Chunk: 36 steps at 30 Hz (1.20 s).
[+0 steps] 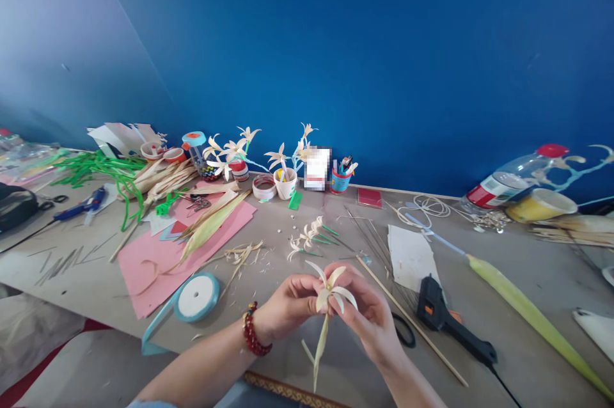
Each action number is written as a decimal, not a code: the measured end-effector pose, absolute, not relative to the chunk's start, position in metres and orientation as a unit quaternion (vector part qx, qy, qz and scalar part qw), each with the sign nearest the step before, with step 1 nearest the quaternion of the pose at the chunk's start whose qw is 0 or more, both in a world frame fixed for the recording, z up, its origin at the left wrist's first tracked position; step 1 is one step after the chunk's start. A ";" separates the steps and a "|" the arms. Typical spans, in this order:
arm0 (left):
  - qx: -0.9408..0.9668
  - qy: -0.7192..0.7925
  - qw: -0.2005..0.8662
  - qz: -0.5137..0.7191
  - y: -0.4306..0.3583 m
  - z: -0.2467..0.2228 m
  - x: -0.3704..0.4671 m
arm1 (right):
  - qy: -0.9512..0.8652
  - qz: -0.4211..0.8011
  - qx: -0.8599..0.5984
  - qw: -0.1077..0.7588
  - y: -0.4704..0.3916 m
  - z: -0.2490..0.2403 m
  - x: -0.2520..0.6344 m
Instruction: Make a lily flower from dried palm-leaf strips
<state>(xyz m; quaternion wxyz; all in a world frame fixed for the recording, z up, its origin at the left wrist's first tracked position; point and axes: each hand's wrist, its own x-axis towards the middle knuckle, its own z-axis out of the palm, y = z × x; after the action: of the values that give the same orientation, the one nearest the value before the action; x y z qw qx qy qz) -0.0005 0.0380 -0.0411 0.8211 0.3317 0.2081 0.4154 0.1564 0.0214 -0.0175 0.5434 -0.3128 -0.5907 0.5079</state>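
Note:
A cream flower (pixel 329 290) with several narrow curled petals is held up near the table's front edge. My left hand (pixel 293 306), with a red beaded bracelet at the wrist, pinches it from the left. From the right, my right hand (pixel 362 306) closes its fingers on the petals. A pale green twisted strip (pixel 320 353) hangs below the flower between my hands. Just beyond my hands, several small cream flowers with green stems (pixel 311 236) lie on the table.
Right of my hands are a wooden stick (pixel 417 325), a black glue gun (pixel 451 321), a white sheet (pixel 411 256) and a long green husk (pixel 532 315). To the left are a blue ribbon roll (pixel 196 297) and pink paper (pixel 139 274). Behind stand cups (pixel 286 185) with flowers.

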 end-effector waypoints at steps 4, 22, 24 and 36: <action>0.326 0.227 0.795 0.458 0.038 -0.044 0.000 | -0.586 0.475 -0.341 0.560 0.020 -0.020 0.155; 0.299 0.248 0.764 0.515 0.035 -0.043 0.006 | -0.678 0.129 -0.458 0.560 0.015 -0.020 0.138; 0.307 0.255 0.755 0.520 0.035 -0.046 0.007 | -0.690 0.113 -0.453 0.553 0.015 -0.019 0.137; 0.325 0.289 0.733 0.524 0.031 -0.045 0.010 | -0.709 0.090 -0.448 0.537 0.016 -0.016 0.139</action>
<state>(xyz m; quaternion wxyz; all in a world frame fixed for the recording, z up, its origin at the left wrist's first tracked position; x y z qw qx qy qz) 0.0097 0.0314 -0.0450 0.7326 0.3248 0.2892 0.5237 0.1388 0.0161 -0.0158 0.5370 -0.4483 -0.7089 0.0898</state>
